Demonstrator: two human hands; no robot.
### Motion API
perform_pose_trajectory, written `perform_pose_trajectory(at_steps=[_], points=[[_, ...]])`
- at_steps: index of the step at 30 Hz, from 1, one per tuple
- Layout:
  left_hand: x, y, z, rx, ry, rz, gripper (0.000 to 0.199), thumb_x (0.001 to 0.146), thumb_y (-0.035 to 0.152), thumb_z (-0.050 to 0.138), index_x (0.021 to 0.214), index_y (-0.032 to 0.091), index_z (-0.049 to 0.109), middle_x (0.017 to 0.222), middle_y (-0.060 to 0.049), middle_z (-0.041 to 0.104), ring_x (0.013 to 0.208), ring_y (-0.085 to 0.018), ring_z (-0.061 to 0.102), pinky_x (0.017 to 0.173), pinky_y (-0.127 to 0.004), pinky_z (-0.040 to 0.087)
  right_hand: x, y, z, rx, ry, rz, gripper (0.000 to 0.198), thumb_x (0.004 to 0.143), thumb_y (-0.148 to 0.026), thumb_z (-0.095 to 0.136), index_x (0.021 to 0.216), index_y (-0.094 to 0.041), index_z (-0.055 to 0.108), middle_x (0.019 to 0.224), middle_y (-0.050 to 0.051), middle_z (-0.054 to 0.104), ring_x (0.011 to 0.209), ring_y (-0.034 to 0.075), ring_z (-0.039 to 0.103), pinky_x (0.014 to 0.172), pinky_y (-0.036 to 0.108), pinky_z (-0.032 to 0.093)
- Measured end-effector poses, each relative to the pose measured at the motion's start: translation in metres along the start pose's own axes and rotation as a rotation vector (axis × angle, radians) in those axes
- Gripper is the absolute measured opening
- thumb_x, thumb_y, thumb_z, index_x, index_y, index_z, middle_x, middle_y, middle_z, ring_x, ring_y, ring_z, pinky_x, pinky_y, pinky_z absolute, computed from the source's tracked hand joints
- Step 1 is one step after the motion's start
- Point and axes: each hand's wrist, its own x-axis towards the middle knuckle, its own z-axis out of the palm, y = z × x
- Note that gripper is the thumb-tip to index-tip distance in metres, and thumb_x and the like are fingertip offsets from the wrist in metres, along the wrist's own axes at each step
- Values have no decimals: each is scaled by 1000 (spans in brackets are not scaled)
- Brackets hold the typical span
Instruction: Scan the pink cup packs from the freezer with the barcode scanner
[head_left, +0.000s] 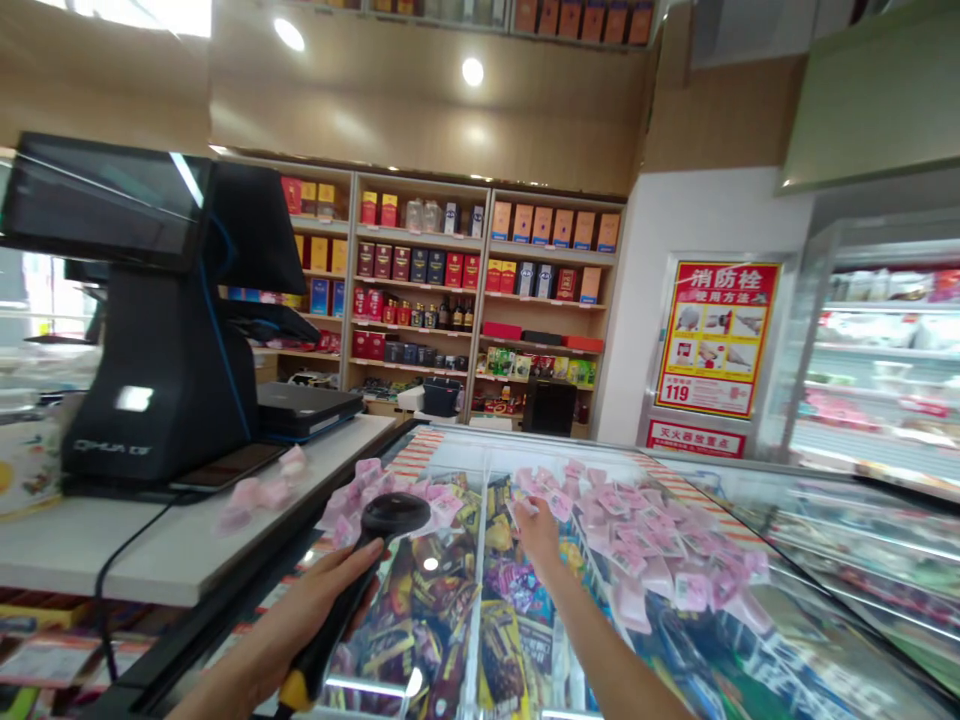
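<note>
My left hand point(337, 595) is closed around the handle of a black barcode scanner point(396, 513), its head tilted up over the freezer's glass top point(457, 457). My right hand point(534, 525) has its fingers drawn together on a small pink packet point(561, 505) at the near-left edge of a pile. That pile of pink packets point(652, 535), several with white labels, spreads across the right part of the glass. Another group of pink packets point(367, 485) lies behind the scanner. Below the glass show wrapped ice creams point(420, 610) in yellow, brown and purple.
On the left, a white counter point(142, 560) carries a black checkout terminal point(165, 370), a dark phone-like slab point(229, 467) and a few blurred pink packets point(262, 492). A black cable point(105, 590) hangs off its edge. Shelves of boxes point(420, 265) stand behind.
</note>
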Motion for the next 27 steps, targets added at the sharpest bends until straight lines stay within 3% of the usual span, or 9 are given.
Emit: perform_pose_trajectory(at_steps=[3, 6, 11, 19, 23, 27], points=[[-1, -1, -13, -21, 47, -11, 42, 58, 50, 60, 79, 14, 55, 48, 2, 54, 39, -6, 45, 35, -14, 32, -2, -5, 23, -229, 5, -186, 31, 69, -30, 46, 95, -14, 49, 82, 9, 61, 76, 21, 58, 68, 29, 43], [-3, -2, -21, -61, 42, -34, 39, 58, 47, 62, 77, 14, 56, 49, 2, 54, 40, -6, 46, 35, -14, 35, -7, -9, 48, -316, -6, -230, 32, 70, -21, 43, 101, -13, 49, 91, 11, 61, 85, 21, 57, 75, 30, 41], [-8, -3, -29, -91, 45, -73, 31, 61, 44, 60, 64, 13, 55, 47, 1, 54, 39, -5, 45, 35, -13, 36, -13, -12, 91, -340, 32, -261, 38, 72, -12, 35, 108, -6, 47, 106, 17, 55, 101, 22, 51, 85, 31, 36], [-11, -5, -34, -123, 62, -77, 31, 60, 44, 62, 60, 14, 54, 47, 2, 53, 37, -6, 44, 34, -15, 36, -6, -18, 143, -276, -96, -347, 39, 80, -21, 30, 111, -4, 46, 114, 20, 50, 110, 22, 44, 91, 35, 33], [-10, -6, -30, -127, 35, -74, 32, 59, 45, 63, 65, 14, 56, 47, 2, 53, 38, -6, 44, 34, -15, 35, -1, -20, 139, -280, -114, -362, 39, 82, -25, 29, 111, -7, 48, 111, 16, 53, 106, 20, 47, 88, 33, 37], [-8, -5, -19, -111, 13, -78, 31, 59, 44, 63, 69, 15, 56, 51, 1, 56, 41, -7, 46, 38, -15, 37, 10, -16, 96, -308, -62, -402, 42, 81, -27, 29, 114, -7, 45, 115, 15, 50, 110, 19, 44, 91, 32, 33]])
